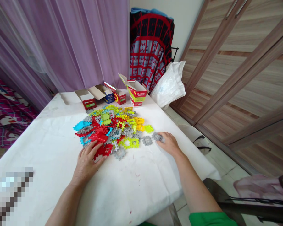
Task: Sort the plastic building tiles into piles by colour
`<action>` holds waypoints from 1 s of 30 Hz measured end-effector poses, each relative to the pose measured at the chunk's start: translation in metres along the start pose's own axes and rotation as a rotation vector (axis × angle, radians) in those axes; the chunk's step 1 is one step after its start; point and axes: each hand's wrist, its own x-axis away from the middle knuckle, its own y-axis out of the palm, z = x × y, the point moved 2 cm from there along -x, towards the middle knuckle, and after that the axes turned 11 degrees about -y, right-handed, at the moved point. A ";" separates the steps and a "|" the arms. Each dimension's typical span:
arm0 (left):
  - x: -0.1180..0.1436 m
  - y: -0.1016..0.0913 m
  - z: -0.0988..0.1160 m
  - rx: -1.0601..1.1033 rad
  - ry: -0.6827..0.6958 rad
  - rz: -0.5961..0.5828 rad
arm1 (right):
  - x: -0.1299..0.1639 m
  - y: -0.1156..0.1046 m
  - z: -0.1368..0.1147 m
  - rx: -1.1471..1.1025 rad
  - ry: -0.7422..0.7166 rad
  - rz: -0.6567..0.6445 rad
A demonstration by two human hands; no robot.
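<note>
A pile of flat interlocking plastic pieces point(113, 128) in red, yellow, green, blue and grey lies on a table covered with a white cloth point(49, 147). My left hand point(87, 162) rests at the pile's near edge, fingers on a red piece point(103, 150). My right hand point(169, 143) lies flat on the cloth at the pile's right side, its fingertips touching a grey piece point(157, 136). Whether either hand grips its piece, I cannot tell.
Several opened small cardboard boxes point(113, 94) stand at the table's far edge. A white plastic bag point(170, 84) and a red patterned cloth point(151, 47) are behind it. Purple curtains hang at the left, wooden sliding doors at the right. A chair point(238, 201) stands near right.
</note>
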 end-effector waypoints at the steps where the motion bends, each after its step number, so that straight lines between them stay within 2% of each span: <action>1: 0.000 0.000 0.000 0.002 -0.001 0.000 | 0.002 0.000 -0.004 -0.005 0.023 0.042; 5: 0.000 -0.001 0.001 0.003 -0.007 -0.002 | 0.009 0.003 -0.029 -0.044 0.051 0.215; 8: 0.000 -0.001 0.001 0.009 0.000 0.006 | 0.009 0.006 -0.052 0.004 0.003 0.211; 12: 0.000 -0.001 0.001 0.019 0.011 0.010 | 0.005 0.009 -0.069 0.104 0.038 0.166; 30: 0.000 -0.002 0.001 0.017 0.001 -0.005 | 0.004 0.016 -0.075 0.209 0.091 0.066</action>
